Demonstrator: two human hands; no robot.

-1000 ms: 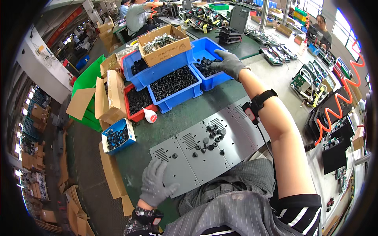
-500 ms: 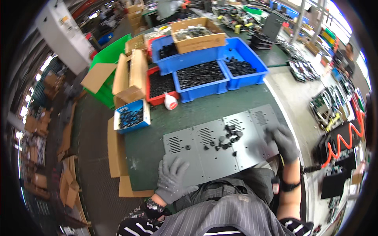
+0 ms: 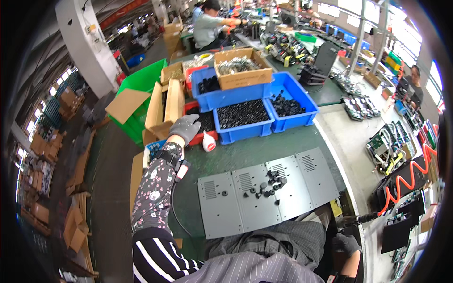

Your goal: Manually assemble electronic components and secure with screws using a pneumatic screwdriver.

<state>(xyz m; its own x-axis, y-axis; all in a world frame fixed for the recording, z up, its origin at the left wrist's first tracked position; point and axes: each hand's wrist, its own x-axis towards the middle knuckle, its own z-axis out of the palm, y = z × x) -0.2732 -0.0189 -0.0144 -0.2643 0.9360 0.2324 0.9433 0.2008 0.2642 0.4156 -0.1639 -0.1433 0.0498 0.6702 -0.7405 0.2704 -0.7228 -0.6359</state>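
Left of centre in the upper half of the frame, the red bin (image 3: 197, 138) holds small black parts (image 3: 206, 120). The gloved left hand (image 3: 185, 128) is at its left side, fingers pointing toward the parts; whether they pinch anything, I cannot tell. A white bottle (image 3: 209, 143) stands just in front of the bin. To its right, a blue bin (image 3: 245, 134) is filled with black pieces, and another blue bin (image 3: 296, 121) holds black pieces too. Behind, an open cardboard box (image 3: 246, 79) contains metal pieces. Right of centre, four grey panels (image 3: 219, 212) lie side by side on the green tabletop (image 3: 255, 153), with black round pieces (image 3: 266, 194) scattered mostly over the middle two. At lower right, the gloved right hand (image 3: 347, 244) is below a dark tool (image 3: 357, 219); I cannot tell how its fingers are set. A co-worker (image 3: 207, 28) sits at upper centre.
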